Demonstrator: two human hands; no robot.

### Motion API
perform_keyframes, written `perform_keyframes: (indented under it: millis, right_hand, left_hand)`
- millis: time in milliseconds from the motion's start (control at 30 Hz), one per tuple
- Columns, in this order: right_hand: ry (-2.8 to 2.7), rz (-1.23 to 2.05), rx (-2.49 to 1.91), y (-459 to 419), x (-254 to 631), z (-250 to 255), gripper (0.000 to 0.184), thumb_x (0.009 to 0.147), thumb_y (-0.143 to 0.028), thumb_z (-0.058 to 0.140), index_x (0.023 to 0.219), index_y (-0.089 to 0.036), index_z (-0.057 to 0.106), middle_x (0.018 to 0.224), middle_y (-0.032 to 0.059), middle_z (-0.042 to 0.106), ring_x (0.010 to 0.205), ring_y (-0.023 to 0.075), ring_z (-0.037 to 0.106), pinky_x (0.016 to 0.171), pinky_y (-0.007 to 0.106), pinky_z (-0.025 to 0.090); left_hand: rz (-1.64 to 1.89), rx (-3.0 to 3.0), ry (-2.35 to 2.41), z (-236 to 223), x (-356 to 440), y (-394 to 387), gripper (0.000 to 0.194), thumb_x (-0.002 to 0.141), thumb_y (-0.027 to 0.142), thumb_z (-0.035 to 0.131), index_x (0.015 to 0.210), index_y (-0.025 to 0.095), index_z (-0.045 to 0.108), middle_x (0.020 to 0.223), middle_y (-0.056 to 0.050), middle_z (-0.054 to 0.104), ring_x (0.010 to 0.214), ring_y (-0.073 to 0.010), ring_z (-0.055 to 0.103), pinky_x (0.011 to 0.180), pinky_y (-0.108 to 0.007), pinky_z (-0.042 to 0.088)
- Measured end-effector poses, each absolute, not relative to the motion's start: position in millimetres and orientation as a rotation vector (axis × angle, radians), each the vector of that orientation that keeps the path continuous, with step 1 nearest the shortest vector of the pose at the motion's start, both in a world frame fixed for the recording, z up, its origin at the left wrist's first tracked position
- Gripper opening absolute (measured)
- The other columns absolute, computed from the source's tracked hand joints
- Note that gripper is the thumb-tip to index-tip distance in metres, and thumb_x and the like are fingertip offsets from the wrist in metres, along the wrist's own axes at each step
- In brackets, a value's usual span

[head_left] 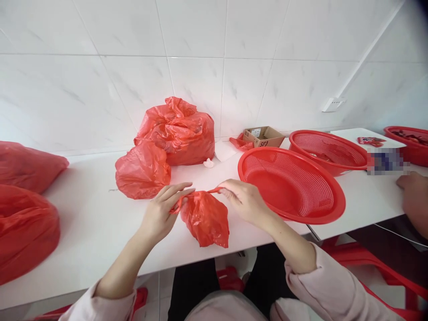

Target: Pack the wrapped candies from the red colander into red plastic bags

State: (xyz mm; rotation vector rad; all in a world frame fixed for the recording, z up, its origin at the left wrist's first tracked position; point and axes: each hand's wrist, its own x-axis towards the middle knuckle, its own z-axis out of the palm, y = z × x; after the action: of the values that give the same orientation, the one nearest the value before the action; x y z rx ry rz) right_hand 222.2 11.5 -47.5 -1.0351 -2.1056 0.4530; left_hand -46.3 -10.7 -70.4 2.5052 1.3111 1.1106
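A small red plastic bag (207, 219) is held by its top between my two hands, over the front part of the white table (90, 214). My left hand (165, 209) has its fingers closed on the gathered left side of the bag's neck. From the other side, my right hand (242, 199) pinches a twisted strip of the same bag and holds it stretched out. The bag's contents are hidden. Just behind my left hand sits another red bag (143, 169), and a large empty red basket (290, 187) is close by my right hand.
A big full red bag (180, 129) leans near the tiled wall. Farther right are a small cardboard box (264, 137), a second red basket (329, 151) and a third basket (409, 149). More red bags (23, 232) sit at far left. Another person's hand (414, 196) shows at the right edge.
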Motion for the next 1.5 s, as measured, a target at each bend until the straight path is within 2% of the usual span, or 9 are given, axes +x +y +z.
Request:
perform_keyframes:
  millis: [233, 367, 467, 600, 700, 800, 1033, 1167, 1500]
  right_hand:
    - [-2.042, 0.177, -1.329, 31.4, 264.4, -48.1, 0.021, 0.096, -0.026, 0.044, 0.089, -0.022, 0.063, 0.09, 0.0032, 0.069, 0.081, 0.0182, 0.062, 0.068, 0.028, 0.041]
    - [-1.854, 0.396, -1.348, 28.2, 231.6, -54.5, 0.025, 0.099, -0.032, 0.037, 0.091, -0.022, 0.059, 0.079, 0.0015, 0.065, 0.069, 0.0165, 0.06, 0.064, 0.028, 0.042]
    - [-1.743, 0.452, -1.325, 11.8, 187.5, -75.5, 0.027, 0.101, -0.035, 0.034, 0.105, -0.025, 0.059, 0.095, 0.0035, 0.065, 0.074, 0.0155, 0.062, 0.067, 0.028, 0.046]
    - [-1.768, 0.334, -1.415, -2.9, 147.0, -121.5, 0.032, 0.102, -0.035, 0.032, 0.114, -0.028, 0.061, 0.107, 0.0052, 0.06, 0.069, 0.0127, 0.061, 0.058, 0.025, 0.043]
    - [-1.794, 0.256, -1.455, 5.8, 155.8, -147.7, 0.033, 0.101, -0.031, 0.033, 0.113, -0.024, 0.063, 0.105, 0.0078, 0.06, 0.065, 0.0125, 0.059, 0.053, 0.024, 0.04]
    - [-1.813, 0.24, -1.43, 18.9, 182.6, -149.5, 0.034, 0.101, -0.03, 0.033, 0.11, -0.019, 0.063, 0.099, 0.0095, 0.063, 0.074, 0.0164, 0.061, 0.061, 0.026, 0.043]
    - [-1.878, 0.304, -1.349, -3.3, 162.6, -121.2, 0.034, 0.103, -0.035, 0.031, 0.105, -0.022, 0.063, 0.092, 0.006, 0.065, 0.081, 0.0171, 0.062, 0.069, 0.026, 0.044]
    - [-1.937, 0.323, -1.372, -5.1, 150.2, -137.8, 0.03, 0.102, -0.032, 0.034, 0.101, -0.022, 0.063, 0.087, 0.0034, 0.062, 0.067, 0.014, 0.058, 0.058, 0.024, 0.039]
    - [-1.958, 0.273, -1.444, 13.7, 186.4, -176.0, 0.027, 0.097, -0.025, 0.037, 0.085, -0.021, 0.061, 0.078, 0.0009, 0.061, 0.066, 0.0122, 0.055, 0.059, 0.023, 0.035]
  left_hand:
    - [1.082, 1.844, 1.461, -113.9, -85.6, -63.3, 0.036, 0.099, 0.042, 0.042, 0.097, 0.024, 0.073, 0.117, -0.008, 0.069, 0.12, -0.0273, 0.054, 0.098, -0.044, 0.048]
    - [1.228, 1.704, 1.251, -105.5, -59.6, -69.0, 0.042, 0.101, 0.042, 0.036, 0.099, 0.022, 0.072, 0.143, -0.008, 0.052, 0.135, -0.0279, 0.044, 0.111, -0.046, 0.039]
    - [1.289, 1.812, 1.203, -108.0, -31.4, -54.8, 0.041, 0.102, 0.04, 0.035, 0.113, 0.023, 0.07, 0.155, -0.007, 0.035, 0.14, -0.0276, 0.037, 0.113, -0.044, 0.037]
    - [1.217, 2.052, 1.427, -132.1, -9.7, -34.7, 0.037, 0.099, 0.037, 0.039, 0.12, 0.027, 0.069, 0.134, -0.01, 0.045, 0.104, -0.0205, 0.061, 0.086, -0.036, 0.055]
    - [1.223, 2.12, 1.623, -150.3, -14.9, -29.4, 0.039, 0.098, 0.038, 0.04, 0.121, 0.028, 0.069, 0.096, -0.005, 0.051, 0.078, -0.0157, 0.059, 0.067, -0.029, 0.054]
    - [1.285, 2.115, 1.726, -158.8, -29.8, -30.9, 0.041, 0.099, 0.037, 0.038, 0.127, 0.026, 0.066, 0.08, -0.001, 0.045, 0.07, -0.0137, 0.056, 0.063, -0.025, 0.05]
    - [1.264, 2.22, 1.72, -165.7, -15.3, -40.5, 0.039, 0.097, 0.031, 0.044, 0.132, 0.031, 0.062, 0.09, -0.002, 0.05, 0.075, -0.0135, 0.057, 0.063, -0.024, 0.049]
    - [1.322, 2.173, 1.724, -168.8, -2.2, -43.4, 0.038, 0.098, 0.03, 0.045, 0.132, 0.031, 0.062, 0.093, -0.002, 0.051, 0.076, -0.0134, 0.058, 0.063, -0.024, 0.049]
    - [1.057, 2.092, 1.905, -182.6, -23.0, -52.8, 0.038, 0.099, 0.032, 0.041, 0.131, 0.031, 0.062, 0.089, -0.001, 0.054, 0.066, -0.011, 0.056, 0.058, -0.021, 0.044]
